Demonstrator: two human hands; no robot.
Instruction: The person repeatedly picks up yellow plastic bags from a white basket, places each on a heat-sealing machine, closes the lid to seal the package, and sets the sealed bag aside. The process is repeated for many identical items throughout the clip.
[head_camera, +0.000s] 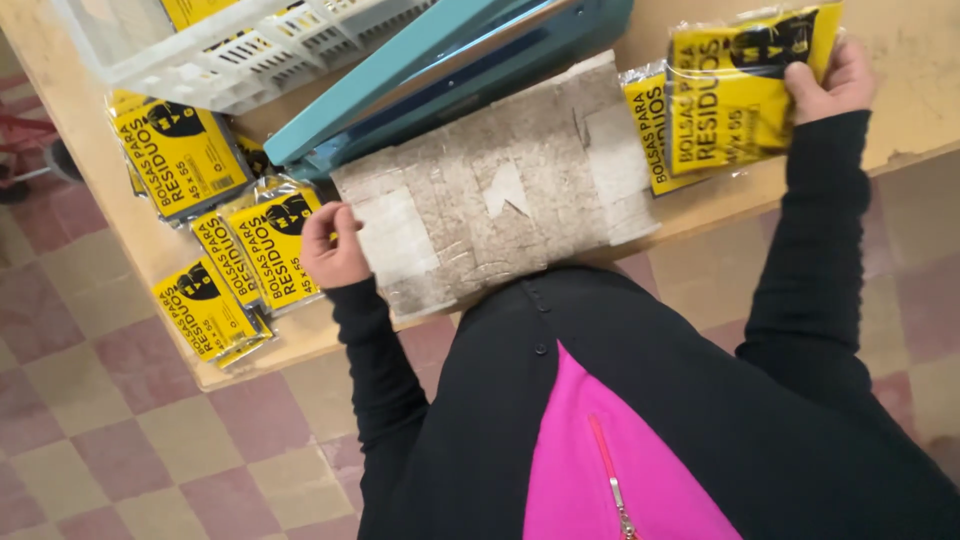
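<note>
My right hand (835, 85) grips a yellow plastic packet (745, 85) at the table's right side, held over another yellow packet (650, 120) lying beneath it. My left hand (335, 250) rests on the table with fingers curled, touching a yellow packet (275, 245) at the left edge of a worn grey-white taped pad (500, 185); whether it grips the packet is unclear. A teal heat sealer (450, 60) lies just behind the pad.
Several more yellow packets (185, 155) lie in a loose pile on the wooden table (150, 255) at the left. A white plastic crate (240, 45) stands at the back left. Below is a checkered tile floor (130, 430).
</note>
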